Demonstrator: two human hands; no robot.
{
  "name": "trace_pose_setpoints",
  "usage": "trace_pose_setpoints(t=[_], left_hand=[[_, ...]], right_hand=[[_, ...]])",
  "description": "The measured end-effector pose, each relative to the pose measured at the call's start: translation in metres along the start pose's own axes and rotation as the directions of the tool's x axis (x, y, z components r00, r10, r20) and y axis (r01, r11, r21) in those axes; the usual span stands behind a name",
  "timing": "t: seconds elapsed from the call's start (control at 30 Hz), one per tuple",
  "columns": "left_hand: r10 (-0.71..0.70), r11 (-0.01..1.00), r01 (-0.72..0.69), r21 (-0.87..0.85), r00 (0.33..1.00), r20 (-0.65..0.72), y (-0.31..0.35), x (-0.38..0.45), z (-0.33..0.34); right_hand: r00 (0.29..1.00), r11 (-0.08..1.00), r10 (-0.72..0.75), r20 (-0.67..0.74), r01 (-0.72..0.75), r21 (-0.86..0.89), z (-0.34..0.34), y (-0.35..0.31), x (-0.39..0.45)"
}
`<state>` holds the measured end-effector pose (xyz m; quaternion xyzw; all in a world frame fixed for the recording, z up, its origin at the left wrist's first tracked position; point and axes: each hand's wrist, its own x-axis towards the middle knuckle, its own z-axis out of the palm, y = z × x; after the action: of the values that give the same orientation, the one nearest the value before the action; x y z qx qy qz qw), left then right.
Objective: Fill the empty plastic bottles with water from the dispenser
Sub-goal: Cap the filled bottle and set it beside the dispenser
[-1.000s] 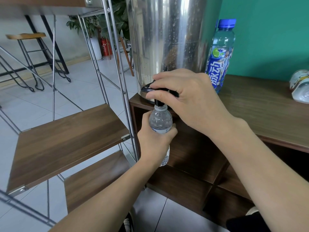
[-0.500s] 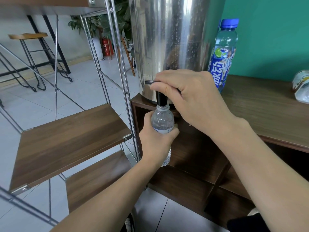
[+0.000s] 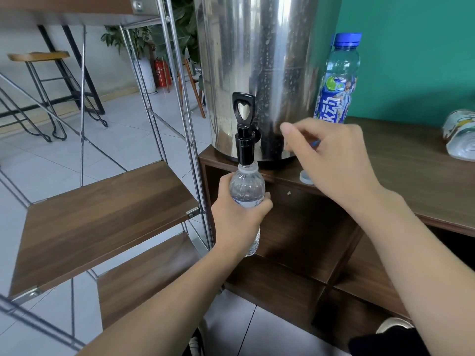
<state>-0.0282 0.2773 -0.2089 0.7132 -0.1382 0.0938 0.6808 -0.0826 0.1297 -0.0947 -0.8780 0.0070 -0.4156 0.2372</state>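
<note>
Presently, left hand (image 3: pixel 239 214) gripping the clear plastic bottle (image 3: pixel 247 187) under the black tap (image 3: pixel 244 129); right hand (image 3: pixel 331 155), loosely curled at three o'clock, holding nothing visible; a tilted neck risks spilling.

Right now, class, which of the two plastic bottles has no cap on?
The clear bottle held under the tap by the left hand; the blue-labelled bottle on the counter wears a blue cap.

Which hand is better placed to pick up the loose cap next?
The right hand. It hovers, holding nothing, just above the cap on the cabinet top, while the left hand grips the bottle under the tap.
</note>
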Motion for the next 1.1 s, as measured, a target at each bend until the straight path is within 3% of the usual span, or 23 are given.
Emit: trace_pose_setpoints(t=[0.1, 0.2, 0.33, 0.63, 0.8, 1.1], left_hand=[[-0.001, 1.0, 0.001, -0.004, 1.0, 0.002, 0.001, -0.001, 0.0], [0.002, 1.0, -0.002, 0.001, 1.0, 0.0, 0.001, -0.003, 0.001], [-0.004, 1.0, 0.004, 0.012, 1.0, 0.0, 0.002, -0.006, 0.0], [-0.019, 1.0, 0.019, 0.019, 1.0, -0.003, 0.002, -0.014, -0.006], [-0.015, 1.0, 0.015, -0.01, 0.999, 0.032, 0.005, -0.02, -0.011], [0.041, 0.999, -0.04, -0.015, 0.99, 0.135, 0.016, -0.036, -0.016]], right_hand=[[0.991, 0.988, 0.106, 0.086, -0.094, -0.125, -0.012, 0.026, -0.006], [0.942, 0.958, 0.207, 0.265, -0.14, -0.249, -0.021, 0.049, -0.013], [0.894, 0.971, 0.205, 0.398, -0.135, -0.197, -0.022, 0.063, -0.023], [0.928, 0.997, 0.075, 0.366, -0.065, -0.039, -0.014, 0.05, -0.029], [0.896, 0.988, 0.014, 0.444, -0.08, 0.13, -0.011, 0.016, -0.031], [0.867, 0.976, -0.041, 0.497, -0.072, 0.206, -0.016, -0.002, -0.028]])
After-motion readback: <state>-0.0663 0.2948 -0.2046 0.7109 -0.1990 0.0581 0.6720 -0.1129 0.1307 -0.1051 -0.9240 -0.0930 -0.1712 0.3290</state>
